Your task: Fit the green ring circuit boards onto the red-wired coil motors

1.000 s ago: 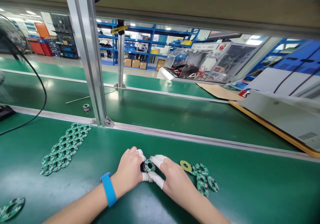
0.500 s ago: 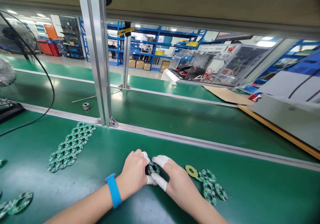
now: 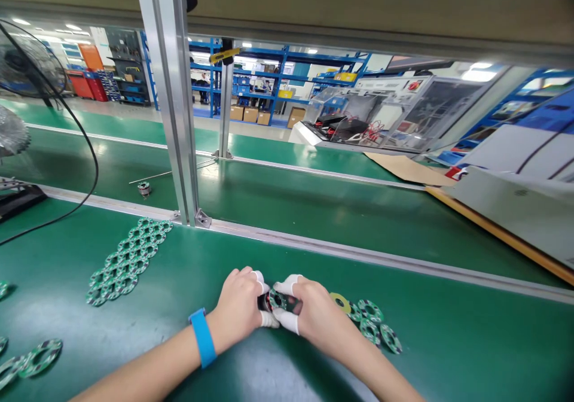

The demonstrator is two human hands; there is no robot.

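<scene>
My left hand [image 3: 241,300], with white finger cots and a blue wristband, is closed around one side of a small motor stator [image 3: 270,300]. A ring-shaped green circuit board [image 3: 277,299] faces up at the stator's right side. My right hand [image 3: 309,306], also in white finger cots, pinches this board between thumb and finger. Both hands meet just above the green bench, and the fingers hide much of the stator. To the right of my right hand lie several loose ring boards [image 3: 370,310] and a yellow ring [image 3: 341,302].
A sheet of joined ring boards [image 3: 125,261] lies left of my hands, with more ring boards [image 3: 42,357] at the lower left. Behind the metal rail [image 3: 314,251], another stator [image 3: 144,188] stands on the green belt. An aluminium post [image 3: 173,103] rises from the rail; a black cable [image 3: 92,151] curves at left.
The stator on the belt has shifted left relative to the post. My right hand has closed in slightly on the ring board. The view has moved a little.
</scene>
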